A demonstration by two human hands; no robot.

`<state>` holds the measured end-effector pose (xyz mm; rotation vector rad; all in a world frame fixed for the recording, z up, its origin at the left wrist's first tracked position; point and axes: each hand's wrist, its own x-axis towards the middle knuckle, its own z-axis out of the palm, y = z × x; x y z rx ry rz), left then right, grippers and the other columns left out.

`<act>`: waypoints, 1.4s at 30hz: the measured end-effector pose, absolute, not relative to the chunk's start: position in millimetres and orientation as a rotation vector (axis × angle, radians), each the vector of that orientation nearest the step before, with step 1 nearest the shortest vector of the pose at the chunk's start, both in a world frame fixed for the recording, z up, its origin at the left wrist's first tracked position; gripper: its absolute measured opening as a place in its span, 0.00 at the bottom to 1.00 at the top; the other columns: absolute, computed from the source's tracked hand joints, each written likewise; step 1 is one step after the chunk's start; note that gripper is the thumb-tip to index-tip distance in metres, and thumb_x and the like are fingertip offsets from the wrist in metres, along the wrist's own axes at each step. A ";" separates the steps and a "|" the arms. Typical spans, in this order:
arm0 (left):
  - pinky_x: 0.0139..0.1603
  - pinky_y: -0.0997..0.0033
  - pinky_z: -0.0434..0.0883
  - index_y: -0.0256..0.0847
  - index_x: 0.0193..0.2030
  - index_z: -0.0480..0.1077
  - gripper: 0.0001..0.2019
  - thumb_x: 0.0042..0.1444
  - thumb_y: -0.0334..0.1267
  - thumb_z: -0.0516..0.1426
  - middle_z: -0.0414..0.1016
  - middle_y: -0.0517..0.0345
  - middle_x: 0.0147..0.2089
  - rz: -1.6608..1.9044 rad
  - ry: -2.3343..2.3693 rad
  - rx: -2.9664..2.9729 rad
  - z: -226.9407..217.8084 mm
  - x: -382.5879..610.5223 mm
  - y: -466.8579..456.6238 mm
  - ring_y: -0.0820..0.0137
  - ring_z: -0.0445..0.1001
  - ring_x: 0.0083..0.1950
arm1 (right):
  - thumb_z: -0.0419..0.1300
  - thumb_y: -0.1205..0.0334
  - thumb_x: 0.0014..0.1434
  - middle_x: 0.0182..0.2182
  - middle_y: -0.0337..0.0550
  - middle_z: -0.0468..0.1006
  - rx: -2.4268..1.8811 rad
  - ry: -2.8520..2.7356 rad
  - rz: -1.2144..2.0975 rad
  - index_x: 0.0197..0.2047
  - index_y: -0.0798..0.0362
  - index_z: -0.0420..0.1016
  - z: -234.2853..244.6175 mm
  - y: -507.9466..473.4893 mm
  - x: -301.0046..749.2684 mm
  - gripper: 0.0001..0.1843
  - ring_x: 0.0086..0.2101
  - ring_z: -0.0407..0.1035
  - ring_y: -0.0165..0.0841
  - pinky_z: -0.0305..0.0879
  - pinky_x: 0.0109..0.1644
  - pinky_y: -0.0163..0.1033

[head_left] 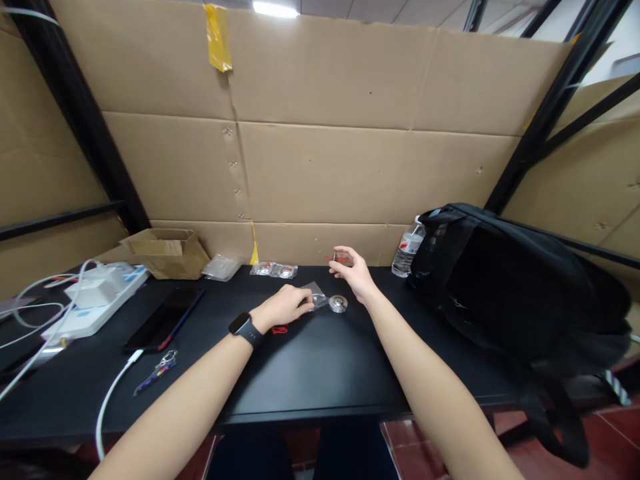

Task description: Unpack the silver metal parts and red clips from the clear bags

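My left hand (284, 306), with a dark watch on its wrist, is low over the black table. Its fingers are closed on a small clear plastic bag (316, 291). Beneath that hand, a bit of red cord (280, 329) shows on the table. My right hand (354, 272) is raised a little, thumb and fingers pinching a small object with red strands (337, 258); its exact kind is too small to tell. Between the hands lies a round silver disc-shaped piece (339, 304). Further back are clear packets (274, 269) with round silver and red pieces inside.
A black backpack (510, 293) and a water bottle (409, 250) stand to the right. On the left are a power strip (95, 303), a phone (165, 319) on a white cable, keys (157, 371), a cardboard box (167, 255) and plastic bags (221, 267). Cardboard walls enclose the table.
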<state>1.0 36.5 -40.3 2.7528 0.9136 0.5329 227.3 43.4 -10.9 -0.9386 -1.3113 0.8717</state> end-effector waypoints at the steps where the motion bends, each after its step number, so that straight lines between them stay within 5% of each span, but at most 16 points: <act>1: 0.43 0.70 0.70 0.44 0.42 0.75 0.13 0.68 0.46 0.52 0.81 0.57 0.37 0.500 0.888 2.739 -41.4 0.7 36.1 0.65 0.79 0.39 | 0.70 0.57 0.49 0.47 0.43 0.75 -0.953 -1.332 0.856 0.53 0.48 0.73 -11.0 43.7 227.9 0.27 0.29 0.76 0.29 0.68 0.29 0.33; 7: 0.61 0.64 0.65 0.52 0.63 0.69 0.23 0.71 0.53 0.44 0.74 0.55 0.61 0.448 0.829 2.760 -43.4 -6.1 40.0 0.63 0.72 0.61 | 0.69 0.60 0.51 0.43 0.44 0.78 -1.068 -1.683 0.489 0.51 0.50 0.78 -16.9 50.1 238.2 0.22 0.36 0.75 0.32 0.72 0.43 0.39; 12: 0.66 0.46 0.58 0.61 0.64 0.68 0.24 0.69 0.59 0.43 0.66 0.51 0.68 0.272 1.045 2.815 -51.1 -8.0 43.3 0.54 0.61 0.70 | 0.72 0.64 0.50 0.42 0.46 0.81 -1.198 -2.095 0.212 0.49 0.50 0.81 -21.1 47.6 243.4 0.22 0.38 0.75 0.34 0.68 0.48 0.39; 19: 0.66 0.39 0.55 0.61 0.66 0.66 0.25 0.67 0.60 0.46 0.61 0.46 0.71 0.281 1.155 2.772 -59.5 -11.3 47.2 0.49 0.56 0.72 | 0.73 0.62 0.47 0.32 0.42 0.83 -1.347 -2.232 0.272 0.39 0.52 0.82 -30.4 45.7 235.9 0.14 0.33 0.75 0.34 0.64 0.37 0.35; 31: 0.67 0.40 0.54 0.63 0.64 0.68 0.21 0.66 0.54 0.52 0.59 0.49 0.73 0.263 1.041 2.759 -60.0 -12.9 53.4 0.50 0.56 0.73 | 0.75 0.60 0.47 0.30 0.43 0.82 -1.327 -2.175 0.310 0.37 0.55 0.82 -52.2 58.8 224.8 0.13 0.31 0.74 0.33 0.65 0.37 0.35; 37: 0.67 0.39 0.53 0.62 0.64 0.69 0.20 0.66 0.53 0.53 0.58 0.49 0.73 0.241 1.033 2.737 -55.8 -13.7 51.7 0.50 0.56 0.73 | 0.70 0.69 0.52 0.37 0.44 0.82 -1.140 -2.327 0.360 0.39 0.52 0.84 -47.3 55.1 227.6 0.10 0.35 0.75 0.33 0.66 0.41 0.34; 42: 0.68 0.45 0.54 0.62 0.62 0.70 0.19 0.66 0.49 0.54 0.59 0.54 0.73 0.300 0.936 2.744 -54.5 -11.2 51.1 0.54 0.57 0.73 | 0.66 0.74 0.54 0.31 0.42 0.80 -1.222 -2.225 0.337 0.31 0.54 0.83 -50.6 57.3 217.4 0.07 0.31 0.74 0.31 0.65 0.39 0.34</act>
